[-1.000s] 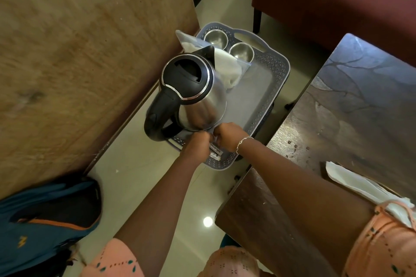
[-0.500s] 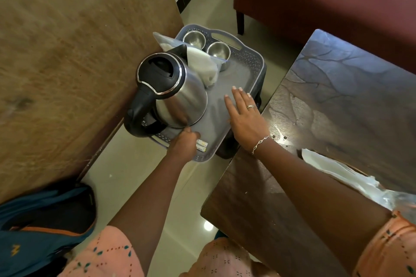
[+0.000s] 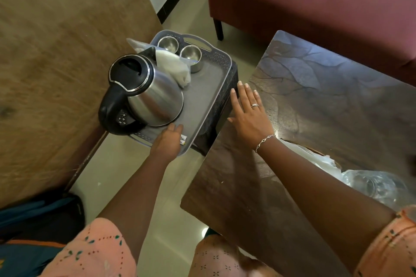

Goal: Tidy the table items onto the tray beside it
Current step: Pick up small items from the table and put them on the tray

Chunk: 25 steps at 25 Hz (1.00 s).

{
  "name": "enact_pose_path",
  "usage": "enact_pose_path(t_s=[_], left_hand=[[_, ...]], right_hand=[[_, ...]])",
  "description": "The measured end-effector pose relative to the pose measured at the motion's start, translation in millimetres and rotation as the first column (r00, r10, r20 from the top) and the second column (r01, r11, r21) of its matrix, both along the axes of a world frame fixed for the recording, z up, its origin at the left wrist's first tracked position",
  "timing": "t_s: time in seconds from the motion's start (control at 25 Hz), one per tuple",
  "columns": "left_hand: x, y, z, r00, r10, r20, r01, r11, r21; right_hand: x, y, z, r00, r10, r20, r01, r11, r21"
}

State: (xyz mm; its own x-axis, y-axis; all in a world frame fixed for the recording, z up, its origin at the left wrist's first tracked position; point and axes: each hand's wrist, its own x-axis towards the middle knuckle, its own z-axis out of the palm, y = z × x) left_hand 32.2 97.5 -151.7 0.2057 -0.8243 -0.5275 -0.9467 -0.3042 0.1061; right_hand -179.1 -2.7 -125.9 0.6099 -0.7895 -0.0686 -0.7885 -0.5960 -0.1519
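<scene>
While the kettle, two steel cups and a napkin bag are carried by the tray, its near rim is touched by the left hand, grip state unclear, and the right hand is spread open over the bench edge.

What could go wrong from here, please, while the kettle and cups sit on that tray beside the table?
1. The tray rests on a small dark stand and overhangs it toward the person; the left hand at that near edge could tip it if it presses down.
2. The kettle stands near that overhanging end with its handle out past the rim, so a tilt might slide it off.
3. The steel cups could follow.
</scene>
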Motion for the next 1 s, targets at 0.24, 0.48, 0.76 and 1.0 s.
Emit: enact_pose_path(t_s=[0.24,0.48,0.76,1.0], left_hand=[[-41.2,-8.6,33.6,0.986,-0.143,0.091,0.158,0.968,-0.195],[-162.1,-45.7,84.4,0.917,-0.315,0.245,0.381,0.876,-0.297],[-321.2,-58.7,109.9,0.822,-0.497,0.277,0.569,0.73,-0.379],[-435.5,-63.5,108.2,0.734,-0.638,0.233,0.672,0.633,-0.384]], right_hand=[[-45.3,-3.6,28.1,0.998,-0.062,0.009,0.062,0.997,-0.051],[-136.5,-2.2,65.4,0.982,-0.189,0.03,0.191,0.973,-0.13],[-289.3,18.8,86.4,0.913,-0.404,0.051,0.407,0.906,-0.119],[-403.4,44.3,82.3,0.82,-0.572,0.025,0.571,0.814,-0.102]])
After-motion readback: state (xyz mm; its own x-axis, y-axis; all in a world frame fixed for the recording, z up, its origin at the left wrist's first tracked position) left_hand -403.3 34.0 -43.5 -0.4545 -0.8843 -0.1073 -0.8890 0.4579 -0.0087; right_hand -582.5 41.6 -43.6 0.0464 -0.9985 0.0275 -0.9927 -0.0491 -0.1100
